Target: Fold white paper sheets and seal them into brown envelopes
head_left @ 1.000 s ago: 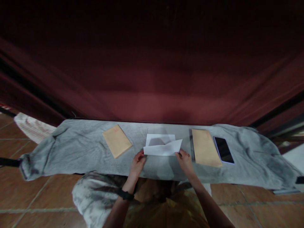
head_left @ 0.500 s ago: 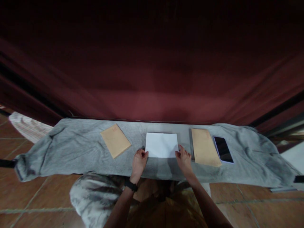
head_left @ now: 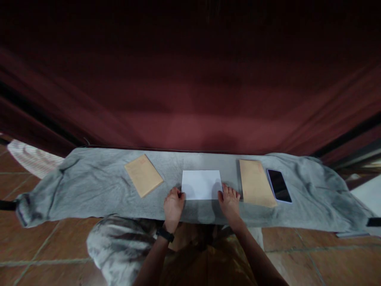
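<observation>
A white sheet of paper [head_left: 201, 185] lies on the grey cloth in front of me, its long side running left to right. My left hand [head_left: 174, 201] pinches its lower left corner, the thumb at the edge and the other fingers curled. At the lower right corner, my right hand [head_left: 229, 198] has its thumb on the paper and its fingers bent along the right edge. Whether the sheet is single or folded, I cannot tell. Left of it is a brown envelope [head_left: 144, 175], turned at an angle. More brown envelopes [head_left: 256, 183] lie in a pile right of my right hand.
A phone [head_left: 279, 186] with a dark screen and a pale purple case lies beside the right-hand envelopes. The grey cloth [head_left: 98, 182] covers a long narrow surface. Behind it rises a dark red panel [head_left: 190, 131]. A tiled floor [head_left: 35, 242] shows below.
The paper's far edge has come down towards me, and the sheet now looks flatter on the cloth. My right fingers have straightened a little along its edge. The view has shifted slightly.
</observation>
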Demonstrator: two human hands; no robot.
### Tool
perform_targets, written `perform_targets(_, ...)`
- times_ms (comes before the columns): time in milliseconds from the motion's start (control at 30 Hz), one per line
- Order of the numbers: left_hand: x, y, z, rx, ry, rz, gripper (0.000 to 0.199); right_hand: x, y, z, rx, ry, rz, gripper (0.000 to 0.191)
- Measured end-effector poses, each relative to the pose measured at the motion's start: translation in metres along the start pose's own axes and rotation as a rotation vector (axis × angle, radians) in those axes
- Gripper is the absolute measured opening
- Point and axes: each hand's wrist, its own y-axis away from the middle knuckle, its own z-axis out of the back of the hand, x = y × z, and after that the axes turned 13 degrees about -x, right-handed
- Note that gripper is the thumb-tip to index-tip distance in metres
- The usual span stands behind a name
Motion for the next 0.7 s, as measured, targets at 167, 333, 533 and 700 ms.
perform_targets(167,-0.014,0.016,-0.018,-0.176,0.035,-0.426,0.044,0.003,0.005,-0.002,-0.051,-0.05,0.046,0.042)
perform_targets(333,-0.036,0.033,-0.051,-0.08,0.049,-0.613,0.052,0.012,0.002,-0.005,-0.122,-0.145,0.141,0.051)
perform_targets(533,-0.031,0.041,-0.066,-0.067,-0.02,-0.66,0.061,0.044,0.007,-0.013,0.032,-0.444,0.238,0.056)
perform_targets(700,-0.026,0.043,-0.061,-0.027,-0.038,-0.722,0.065,0.071,0.017,-0.018,0.153,-0.416,0.335,0.054)
